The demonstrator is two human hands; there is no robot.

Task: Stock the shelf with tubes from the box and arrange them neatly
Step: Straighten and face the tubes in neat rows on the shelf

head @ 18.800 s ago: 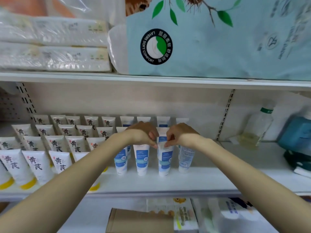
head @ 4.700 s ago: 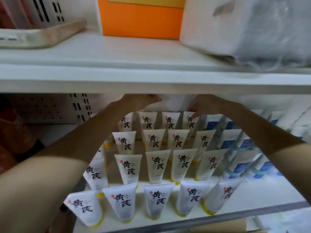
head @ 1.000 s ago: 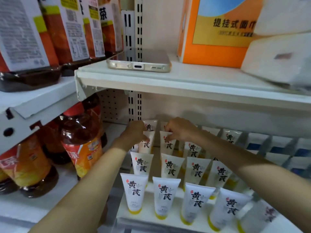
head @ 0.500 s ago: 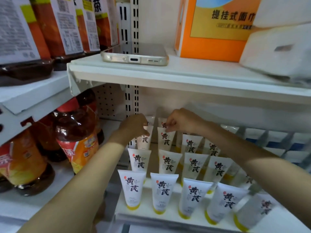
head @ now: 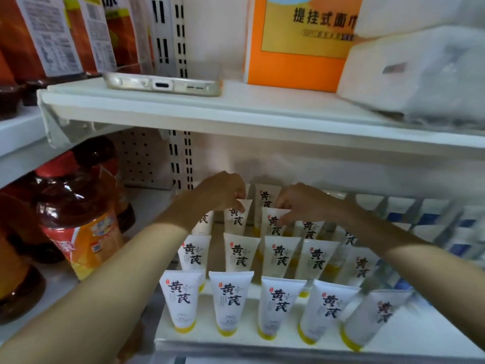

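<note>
Several white tubes with yellow caps and black characters stand cap-down in rows on the white shelf [head: 409, 345]. My left hand [head: 221, 191] reaches to the back rows and pinches the top edge of one white tube [head: 236, 219]. My right hand [head: 298, 202] pinches the top of the neighbouring tube [head: 274, 224] just to the right. A front-row tube [head: 231, 302] stands upright; the rightmost front tube [head: 378, 317] leans right. White-and-blue tubes [head: 433, 222] fill the shelf's right part. The box is out of view.
The shelf board above [head: 236, 111] hangs low over my hands and carries a phone [head: 162, 84], an orange box [head: 299, 40] and a wrapped white pack [head: 414, 72]. Large bottles of amber liquid [head: 78, 214] stand to the left on a neighbouring shelf.
My view has shifted slightly and come closer to the shelf. Both hands stay at the back rows, now pinching the tops of two neighbouring tubes.
</note>
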